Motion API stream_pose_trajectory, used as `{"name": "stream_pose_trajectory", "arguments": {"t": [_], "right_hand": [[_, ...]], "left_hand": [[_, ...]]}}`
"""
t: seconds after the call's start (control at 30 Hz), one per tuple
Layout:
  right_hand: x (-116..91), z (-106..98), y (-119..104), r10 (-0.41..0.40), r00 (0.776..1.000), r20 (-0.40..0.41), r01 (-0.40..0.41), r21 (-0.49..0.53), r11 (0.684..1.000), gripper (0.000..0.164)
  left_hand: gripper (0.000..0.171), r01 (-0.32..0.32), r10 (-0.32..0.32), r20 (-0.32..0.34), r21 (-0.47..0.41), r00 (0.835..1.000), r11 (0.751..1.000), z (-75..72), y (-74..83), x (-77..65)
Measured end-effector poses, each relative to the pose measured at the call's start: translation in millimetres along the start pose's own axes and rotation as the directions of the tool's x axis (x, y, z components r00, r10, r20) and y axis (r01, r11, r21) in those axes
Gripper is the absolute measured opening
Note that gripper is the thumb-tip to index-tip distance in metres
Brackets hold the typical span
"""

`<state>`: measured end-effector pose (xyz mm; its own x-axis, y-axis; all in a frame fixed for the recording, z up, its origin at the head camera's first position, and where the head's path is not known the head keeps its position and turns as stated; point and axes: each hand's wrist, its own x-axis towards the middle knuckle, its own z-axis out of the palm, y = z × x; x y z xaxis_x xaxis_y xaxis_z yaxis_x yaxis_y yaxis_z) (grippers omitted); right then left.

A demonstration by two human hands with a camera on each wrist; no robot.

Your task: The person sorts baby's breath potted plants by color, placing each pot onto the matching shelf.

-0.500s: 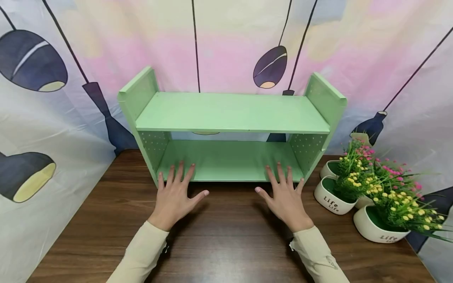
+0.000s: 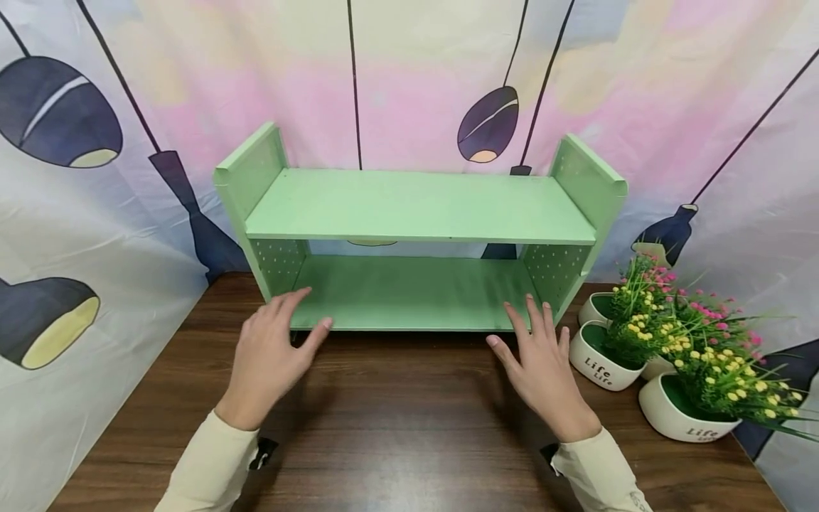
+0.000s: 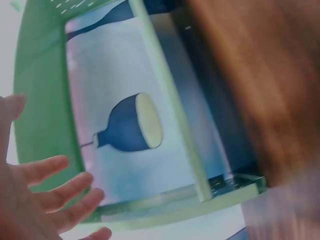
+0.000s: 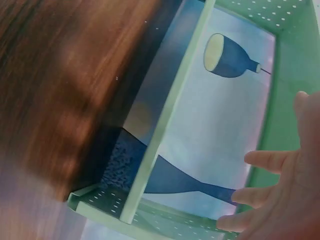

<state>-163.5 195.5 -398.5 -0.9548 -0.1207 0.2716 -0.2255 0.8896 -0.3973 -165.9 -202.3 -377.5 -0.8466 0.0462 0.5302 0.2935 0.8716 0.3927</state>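
At the far left, the wall is covered by a pale cloth (image 2: 160,235) on which dark hanging lamps are painted. The cloth is carried across the whole back, where pink and cream patches are shown. Next, a cream left sleeve (image 2: 207,462) is seen reaching in over the brown wooden surface (image 2: 397,427), with a small dark piece (image 2: 263,453) at its cuff.

The left hand (image 2: 269,359) is held near the lower left front of the shelf, its fingers loosely extended, its thumb set apart and nothing gripped; whether the shelf is touched cannot be told.

In the middle, the green shelf (image 2: 416,206) is stood upright on the surface, before the cloth. Two level boards are joined by side panels dotted with small holes, and painted lamps are glimpsed through the gap at the back.

The right hand (image 2: 540,363) is held before the lower right front of the shelf, fingers spread and nothing gripped; contact is likewise unclear. Its wrist is covered by a cream right sleeve (image 2: 601,473).

At the far right, white flowerpots (image 2: 604,359) are clustered on the surface, filled with yellow and pink flowers (image 2: 723,355). "Life" is printed on two of them.
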Motion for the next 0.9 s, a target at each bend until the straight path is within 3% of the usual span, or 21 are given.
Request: {"name": "stream_pose_trajectory", "arguments": {"t": [0.1,0.23,0.33,0.4,0.5,0.63,0.9], "right_hand": [[-4.8,-4.9,1.2,0.003,1.000,-0.014,-0.002,0.028,1.000,0.069],[-10.4,-7.6,4.7,0.002,1.000,-0.022,-0.001,0.053,0.999,0.068],[-13.3,-9.8,7.6,0.001,1.000,-0.026,0.001,0.060,0.998,0.067],[-14.9,-11.9,9.4,-0.002,1.000,-0.027,0.004,0.068,0.998,0.066],[-18.1,-14.3,12.6,-0.005,0.999,-0.033,0.008,0.076,0.997,0.065],[-24.2,-17.1,17.1,-0.003,0.999,-0.038,0.006,0.083,0.996,0.063],[-38.7,-34.4,27.3,0.051,0.999,-0.008,-0.050,0.098,0.994,0.062]], "left_hand": [[0.045,-0.011,-0.009,-0.163,-0.120,0.987,0.993,-7.7,-4.5,7.0],[0.027,-0.017,-0.078,-0.351,-0.258,0.933,0.966,-13.1,-13.5,17.3],[0.023,0.017,-0.171,-0.418,-0.347,0.892,0.938,-14.8,-20.5,24.9],[0.026,0.044,-0.225,-0.423,-0.396,0.878,0.917,-15.1,-24.7,29.8],[0.031,0.069,-0.266,-0.402,-0.441,0.876,0.895,-14.0,-30.6,35.7],[0.032,0.064,-0.261,-0.400,-0.443,0.878,0.894,-12.4,-38.4,40.3],[0.034,0.051,-0.162,-0.436,-0.254,0.885,0.966,-7.8,-48.3,42.2]]}}
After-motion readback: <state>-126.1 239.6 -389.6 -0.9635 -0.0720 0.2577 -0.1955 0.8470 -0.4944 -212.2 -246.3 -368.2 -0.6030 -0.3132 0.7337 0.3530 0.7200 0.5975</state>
